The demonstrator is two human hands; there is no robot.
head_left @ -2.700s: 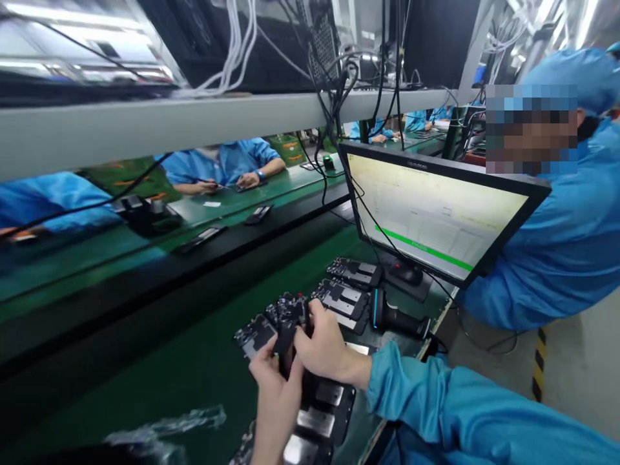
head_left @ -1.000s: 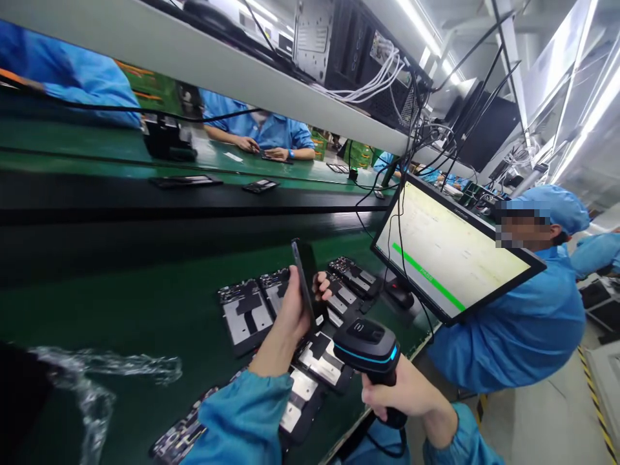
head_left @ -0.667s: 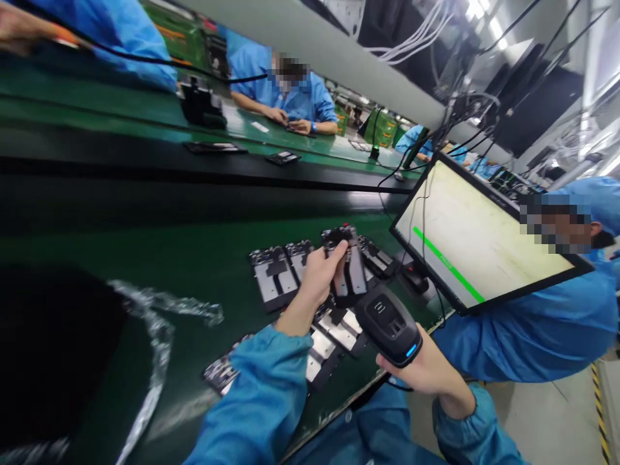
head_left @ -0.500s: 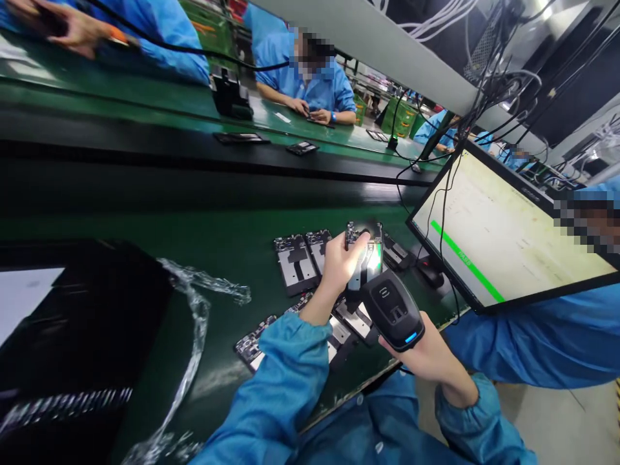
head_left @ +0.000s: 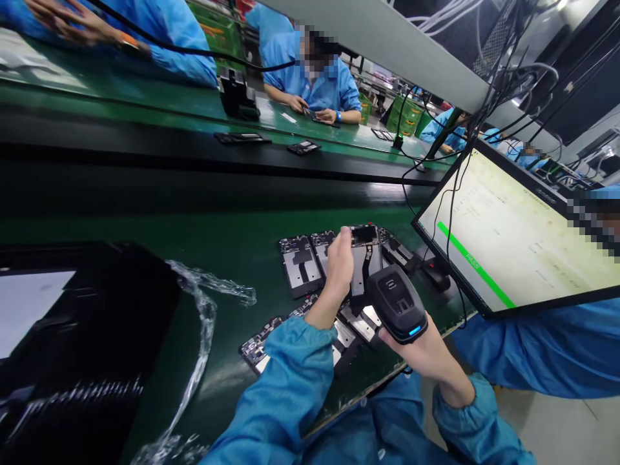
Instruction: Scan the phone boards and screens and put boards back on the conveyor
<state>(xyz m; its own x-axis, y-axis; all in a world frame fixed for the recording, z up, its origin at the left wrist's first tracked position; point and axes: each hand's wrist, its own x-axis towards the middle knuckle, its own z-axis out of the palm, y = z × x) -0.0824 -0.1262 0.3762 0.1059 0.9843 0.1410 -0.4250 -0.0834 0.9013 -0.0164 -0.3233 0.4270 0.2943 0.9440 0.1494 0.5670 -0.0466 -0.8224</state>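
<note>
My right hand (head_left: 426,352) is wrapped round a black handheld barcode scanner (head_left: 398,302), which has a small blue light on its near end. Left of the scanner, my left hand (head_left: 340,266) grips the left edge of an opened phone (head_left: 359,268), its circuit board and dark ribbon cable facing up. The scanner's head covers the phone's lower right part. Around my left hand lie more opened phones: one (head_left: 299,266) further left, another (head_left: 398,250) to the right, and several nearer me (head_left: 361,323), partly hidden by my sleeve and the scanner.
On the right, a tilted monitor (head_left: 523,239) shows a green PASS bar, with a black mouse (head_left: 436,274) beside it. Clear plastic wrap (head_left: 206,323) and a black bag-like item (head_left: 111,310) lie left. Co-workers (head_left: 314,84) sit across the black-edged line (head_left: 159,155); cables hang by the monitor.
The bright scanning light on the phone has gone out. My left thumb has come off the phone's face, and the phone now lies flatter. The view has shifted slightly.
</note>
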